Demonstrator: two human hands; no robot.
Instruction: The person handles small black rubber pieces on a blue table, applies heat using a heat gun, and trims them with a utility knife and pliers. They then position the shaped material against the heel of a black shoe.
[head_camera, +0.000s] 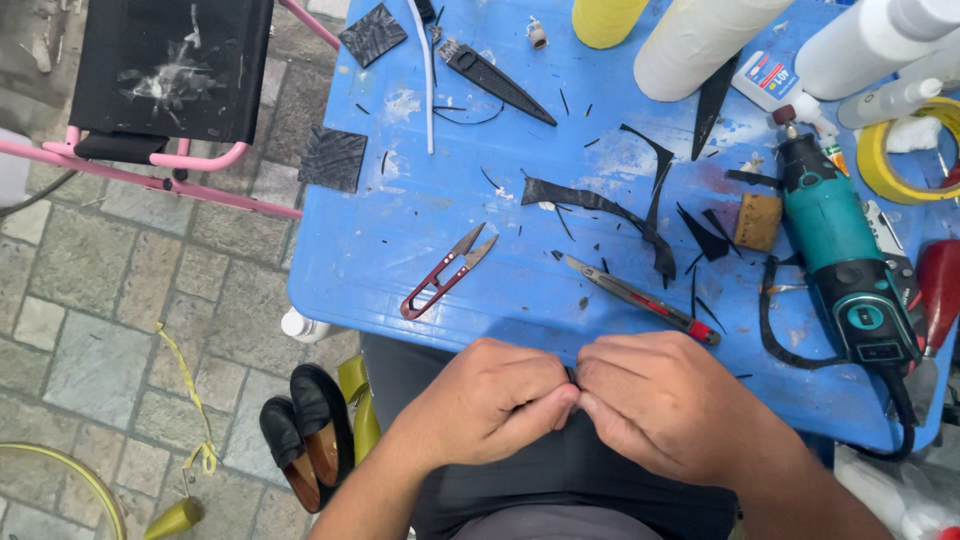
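Left hand (490, 400) and right hand (660, 400) met at fingertips, both pinching a small dark piece (571, 378), near edge of blue table (400, 230), below knife (640, 298).

Blue plastic surface (420, 230): red-handled thread snips (447, 272) at left near edge; red-tipped craft knife (640, 298) to their right; teal rotary tool (845, 262) at right; black pointed blade-shaped piece (497, 80) behind; both hands (575, 400) meet before the near edge, below the knife.

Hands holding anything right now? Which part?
Both: left hand and right hand pinch a small dark piece between fingertips; only a sliver shows, so the gripped part cannot be told.
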